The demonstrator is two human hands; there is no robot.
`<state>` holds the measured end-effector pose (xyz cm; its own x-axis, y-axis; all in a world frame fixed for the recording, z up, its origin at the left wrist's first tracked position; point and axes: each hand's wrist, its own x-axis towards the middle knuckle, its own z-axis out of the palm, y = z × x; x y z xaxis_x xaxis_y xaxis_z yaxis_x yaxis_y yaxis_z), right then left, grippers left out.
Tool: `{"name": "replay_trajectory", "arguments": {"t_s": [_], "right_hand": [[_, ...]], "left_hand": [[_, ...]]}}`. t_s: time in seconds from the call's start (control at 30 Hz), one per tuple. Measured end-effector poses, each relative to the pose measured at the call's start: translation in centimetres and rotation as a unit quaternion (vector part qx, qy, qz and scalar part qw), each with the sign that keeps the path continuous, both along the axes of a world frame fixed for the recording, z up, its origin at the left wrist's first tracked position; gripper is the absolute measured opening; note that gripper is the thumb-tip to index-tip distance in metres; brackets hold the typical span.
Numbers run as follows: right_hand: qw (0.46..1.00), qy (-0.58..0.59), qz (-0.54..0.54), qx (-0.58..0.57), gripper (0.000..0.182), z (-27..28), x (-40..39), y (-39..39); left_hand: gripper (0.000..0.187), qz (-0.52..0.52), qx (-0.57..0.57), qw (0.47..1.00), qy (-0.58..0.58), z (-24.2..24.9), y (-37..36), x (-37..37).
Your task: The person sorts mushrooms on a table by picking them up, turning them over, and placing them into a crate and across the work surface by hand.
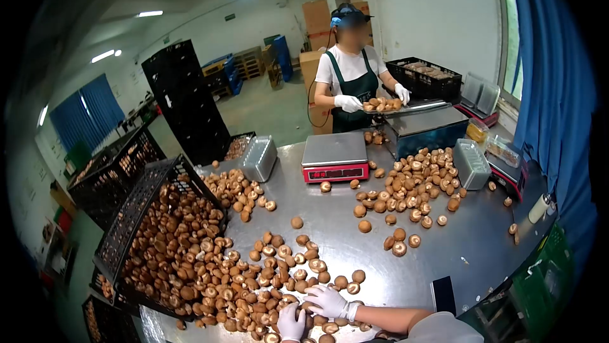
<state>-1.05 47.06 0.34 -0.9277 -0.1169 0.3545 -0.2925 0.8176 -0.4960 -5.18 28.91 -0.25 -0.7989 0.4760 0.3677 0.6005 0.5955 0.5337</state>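
Note:
Both my hands wear white gloves and rest among brown shiitake mushrooms (244, 289) at the near edge of the steel table. My left hand (292, 324) lies at the bottom of the view, fingers pointing away from me, touching mushrooms. Just right of it, my right hand (326, 302) reaches in from the right with its fingers stretched out over the pile. Neither hand shows a mushroom lifted in it. A tipped black crate (136, 216) at the left spills mushrooms onto the table toward my hands.
A red scale (335, 158) stands mid-table, with clear plastic trays (259, 159) left of it. Another mushroom heap (412, 184) lies to the right. Across the table, a gloved co-worker (352, 76) holds a tray of mushrooms (382, 105). A dark flat object (443, 294) lies near my right arm.

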Motion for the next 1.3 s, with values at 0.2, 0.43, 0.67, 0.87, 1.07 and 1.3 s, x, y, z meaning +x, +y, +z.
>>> {"name": "replay_trajectory", "arguments": {"t_s": [0.2, 0.43, 0.67, 0.87, 1.07, 1.3], "right_hand": [[1.000, 0.004, -0.021, -0.012, 0.036, -0.2, -0.2, -0.5], [0.998, 0.000, -0.025, -0.050, 0.040, -0.4, -0.1, -0.5], [0.997, -0.009, -0.032, -0.067, 0.043, -1.7, -0.6, -0.5], [0.997, 0.017, -0.019, -0.070, 0.043, -1.3, -0.3, -0.4], [0.997, 0.007, -0.021, -0.079, 0.041, -1.4, -0.3, -0.5], [0.997, -0.003, -0.010, -0.071, 0.039, -1.3, -0.4, -0.4]], "left_hand": [[0.033, -0.006, 0.002, 0.998, -0.064, -0.5, -0.7, 0.2], [0.030, -0.012, -0.001, 0.999, -0.045, -0.1, -0.5, 0.1], [0.032, 0.013, -0.022, 0.998, -0.050, -1.3, -0.8, -0.6], [0.026, -0.032, -0.039, 0.993, -0.109, 5.6, 0.2, 0.7], [0.025, -0.025, -0.012, 0.991, -0.132, 8.3, 0.8, 1.3], [0.025, -0.039, 0.010, 0.991, -0.127, 7.5, 0.8, 0.9]]}}
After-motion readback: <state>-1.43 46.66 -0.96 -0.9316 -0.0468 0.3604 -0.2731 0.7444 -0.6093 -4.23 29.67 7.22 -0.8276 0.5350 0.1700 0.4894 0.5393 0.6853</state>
